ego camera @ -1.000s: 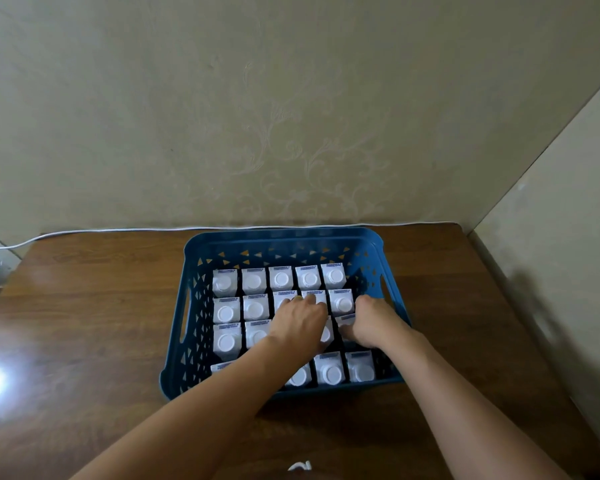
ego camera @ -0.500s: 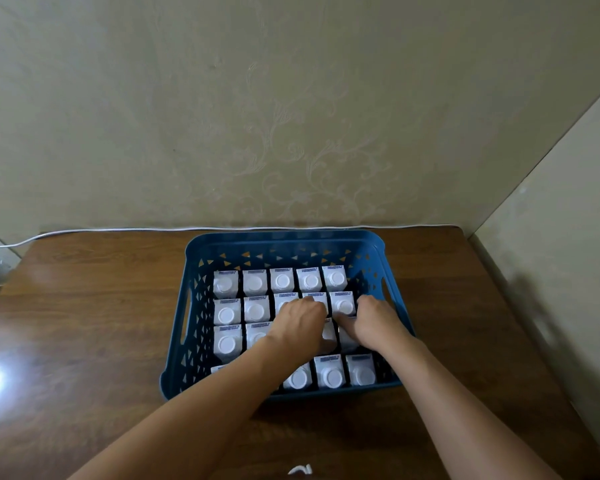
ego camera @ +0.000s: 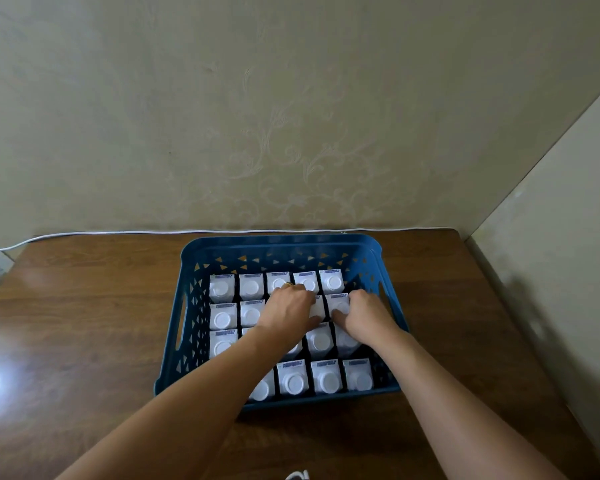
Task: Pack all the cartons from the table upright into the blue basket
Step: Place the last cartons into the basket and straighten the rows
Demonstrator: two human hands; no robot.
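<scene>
Both hands in blue basket (ego camera: 368,245), center frame, on brown table (ego camera: 84,306).
White cartons (ego camera: 293,379) upright in rows. L hand (ego camera: 286,311) & R hand (ego camera: 362,315) grip 2nd-row cartons (ego camera: 338,303), fingers curled over tops, right of center.

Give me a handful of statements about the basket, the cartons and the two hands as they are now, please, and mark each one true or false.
1. The cartons stand upright in the blue basket. True.
2. Both hands are on cartons inside the basket. True: the left hand and the right hand are on the second row from the back.
3. Several cartons lie on the table to the left of the basket. False: no carton shows on the table there.
4. The basket is red. False: it is blue.
5. A white cable runs along the back edge of the table. True.
</scene>
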